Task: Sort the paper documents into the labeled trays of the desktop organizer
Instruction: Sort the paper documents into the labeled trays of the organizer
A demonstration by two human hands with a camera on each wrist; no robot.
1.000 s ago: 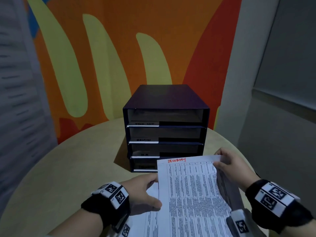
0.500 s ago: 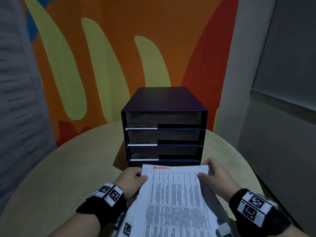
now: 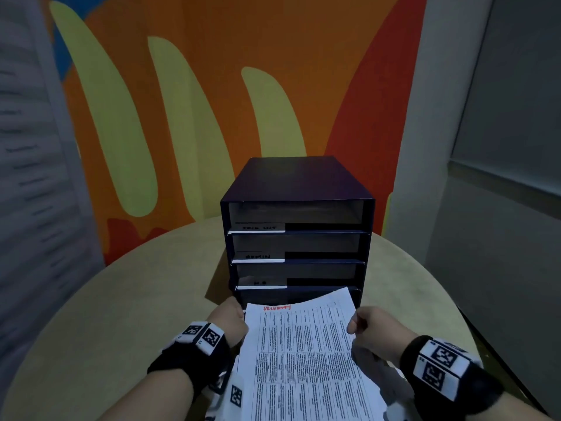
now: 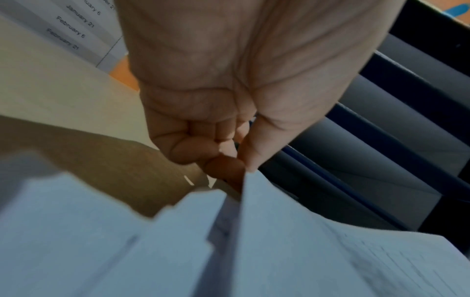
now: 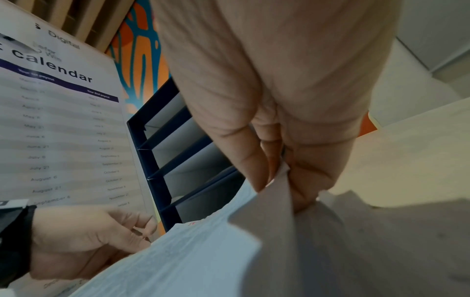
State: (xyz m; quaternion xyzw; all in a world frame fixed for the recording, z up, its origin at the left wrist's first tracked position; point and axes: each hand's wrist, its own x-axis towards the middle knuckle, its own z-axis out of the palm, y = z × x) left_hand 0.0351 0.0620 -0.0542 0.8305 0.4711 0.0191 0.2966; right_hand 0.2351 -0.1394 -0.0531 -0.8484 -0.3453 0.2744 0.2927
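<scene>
head view: a dark navy four-tier desktop organizer point(image 3: 296, 226) with white label strips stands at twelve o'clock on the round beige table point(image 3: 121, 305). a white printed sheet with a red handwritten heading point(image 3: 303, 354) lies at six o'clock, its far edge reaching into the lowest tray. the left hand point(image 3: 229, 322) grasps the sheet's left edge at nine o'clock; the right hand point(image 3: 375, 328) grasps its right edge at three o'clock.

left wrist view: thumb and curled fingers point(image 4: 203, 144) pinch the sheet's corner, with the organizer's tiers at two o'clock. more loose white papers point(image 4: 76, 231) lie blurred at seven o'clock, possibly a stack.

right wrist view: the right thumb and fingers point(image 5: 305, 174) clamp the paper's edge; a printed calendar page point(image 5: 63, 130) shows at nine o'clock.
</scene>
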